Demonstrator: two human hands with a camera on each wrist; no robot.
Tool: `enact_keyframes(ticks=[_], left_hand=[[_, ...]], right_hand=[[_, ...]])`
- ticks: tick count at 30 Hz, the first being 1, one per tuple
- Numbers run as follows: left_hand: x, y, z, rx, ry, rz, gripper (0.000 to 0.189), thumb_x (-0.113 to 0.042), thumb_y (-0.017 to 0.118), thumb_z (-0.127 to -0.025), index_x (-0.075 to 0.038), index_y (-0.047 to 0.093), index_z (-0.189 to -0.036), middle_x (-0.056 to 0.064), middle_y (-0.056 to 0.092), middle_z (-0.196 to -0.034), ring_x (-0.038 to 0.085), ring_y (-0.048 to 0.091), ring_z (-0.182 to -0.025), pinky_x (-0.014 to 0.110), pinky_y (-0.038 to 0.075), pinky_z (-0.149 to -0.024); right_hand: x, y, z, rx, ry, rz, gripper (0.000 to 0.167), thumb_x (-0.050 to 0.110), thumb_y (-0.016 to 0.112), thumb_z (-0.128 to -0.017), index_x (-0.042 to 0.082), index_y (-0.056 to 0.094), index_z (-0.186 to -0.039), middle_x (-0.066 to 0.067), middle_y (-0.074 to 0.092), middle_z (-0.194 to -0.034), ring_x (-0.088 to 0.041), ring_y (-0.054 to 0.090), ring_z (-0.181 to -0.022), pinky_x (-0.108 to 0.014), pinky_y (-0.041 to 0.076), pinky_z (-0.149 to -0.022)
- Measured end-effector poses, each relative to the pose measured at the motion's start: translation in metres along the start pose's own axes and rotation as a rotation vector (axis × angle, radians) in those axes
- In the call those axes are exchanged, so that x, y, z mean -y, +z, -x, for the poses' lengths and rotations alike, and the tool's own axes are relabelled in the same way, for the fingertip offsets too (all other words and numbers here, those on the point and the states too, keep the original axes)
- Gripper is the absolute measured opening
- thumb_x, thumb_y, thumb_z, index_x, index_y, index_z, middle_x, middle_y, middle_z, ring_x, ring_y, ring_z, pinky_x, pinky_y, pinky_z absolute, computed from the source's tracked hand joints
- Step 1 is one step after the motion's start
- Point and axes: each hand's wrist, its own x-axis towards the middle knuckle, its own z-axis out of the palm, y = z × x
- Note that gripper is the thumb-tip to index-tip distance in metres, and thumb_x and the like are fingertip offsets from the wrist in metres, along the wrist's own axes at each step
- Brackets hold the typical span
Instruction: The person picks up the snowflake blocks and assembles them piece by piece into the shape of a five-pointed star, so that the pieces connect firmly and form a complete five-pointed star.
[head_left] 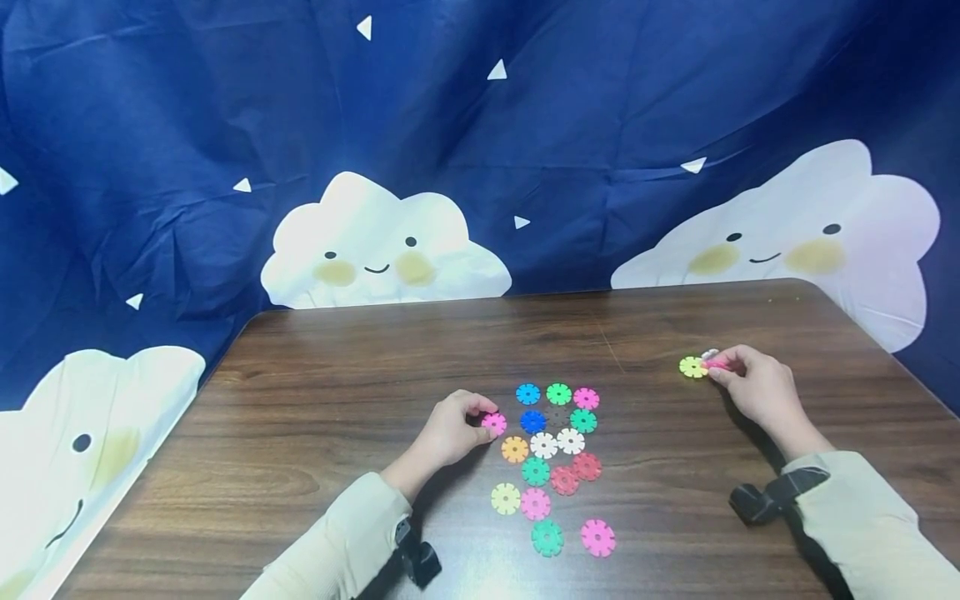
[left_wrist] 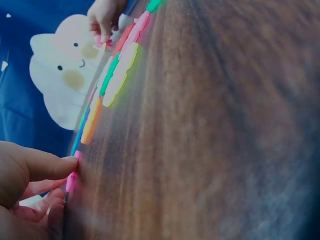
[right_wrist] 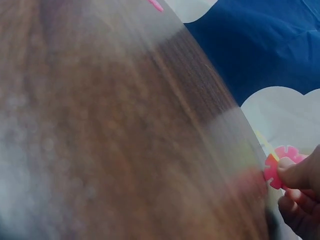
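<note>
My left hand [head_left: 452, 428] pinches the edge of a pink notched plastic disc [head_left: 494, 424] at the tabletop, left of a cluster of similar discs. Over on the right side of the table, my right hand [head_left: 759, 388] grips a pink notched disc [right_wrist: 271, 173] between thumb and fingers. A yellow disc [head_left: 692, 367] meets that pink one at the fingertips; whether they are slotted together I cannot tell. Behind the fingertips a whitish piece [head_left: 710, 354] shows, mostly hidden. In the left wrist view the thumb presses on the pink disc [left_wrist: 71, 181], seen edge-on.
Between the hands lie several loose flat discs, among them a blue one [head_left: 528, 394], an orange one [head_left: 515, 450], a white one [head_left: 571, 441] and a red one [head_left: 587, 467]. Nearer the front are a green disc [head_left: 547, 538] and a pink disc [head_left: 597, 538] on the wooden table [head_left: 300, 433].
</note>
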Motion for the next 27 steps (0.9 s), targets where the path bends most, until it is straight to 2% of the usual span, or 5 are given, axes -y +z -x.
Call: enact_keyframes(ticks=[8, 14, 18, 22, 27], left_hand=[[-0.003, -0.001, -0.001, 0.009, -0.015, -0.005, 0.023, -0.005, 0.075, -0.073, -0.006, 0.069, -0.095, 0.008, 0.060, -0.095, 0.022, 0.056, -0.090, 0.035, 0.048, -0.081], [-0.002, 0.000, -0.002, 0.016, 0.012, -0.004, 0.023, -0.003, 0.075, -0.072, -0.006, 0.069, -0.093, 0.007, 0.060, -0.092, 0.020, 0.055, -0.088, 0.033, 0.047, -0.079], [-0.001, 0.000, -0.002, 0.022, -0.003, -0.004, 0.022, -0.004, 0.075, -0.072, -0.006, 0.069, -0.092, 0.006, 0.059, -0.092, 0.020, 0.055, -0.089, 0.034, 0.048, -0.080], [0.001, 0.000, -0.002, 0.026, -0.026, -0.007, 0.021, -0.004, 0.075, -0.072, -0.008, 0.068, -0.092, 0.006, 0.059, -0.094, 0.020, 0.055, -0.089, 0.035, 0.048, -0.081], [0.002, 0.001, -0.002, 0.029, -0.030, 0.003, 0.021, -0.004, 0.075, -0.072, -0.009, 0.069, -0.091, 0.005, 0.059, -0.093, 0.019, 0.055, -0.089, 0.034, 0.048, -0.081]], right_hand=[[-0.002, -0.003, -0.001, 0.021, 0.010, -0.005, 0.013, 0.010, 0.066, -0.084, 0.000, 0.060, -0.087, -0.018, 0.061, -0.077, -0.028, 0.052, -0.069, -0.033, 0.034, -0.058], [0.001, -0.008, -0.003, 0.030, 0.028, -0.017, 0.021, 0.013, 0.071, -0.080, -0.002, 0.061, -0.090, -0.017, 0.063, -0.078, -0.026, 0.053, -0.070, -0.032, 0.034, -0.059], [0.016, -0.011, -0.003, 0.013, 0.007, -0.041, 0.026, 0.016, 0.071, -0.081, -0.004, 0.060, -0.095, -0.019, 0.064, -0.083, -0.025, 0.054, -0.072, -0.029, 0.037, -0.059], [0.037, -0.007, -0.003, 0.010, -0.060, -0.072, 0.024, 0.020, 0.067, -0.085, -0.001, 0.062, -0.096, -0.015, 0.064, -0.082, -0.019, 0.053, -0.070, -0.027, 0.040, -0.057], [0.063, 0.007, -0.005, 0.135, -0.135, -0.145, 0.024, 0.024, 0.067, -0.085, 0.002, 0.064, -0.094, -0.010, 0.065, -0.082, -0.018, 0.054, -0.075, -0.029, 0.043, -0.064]])
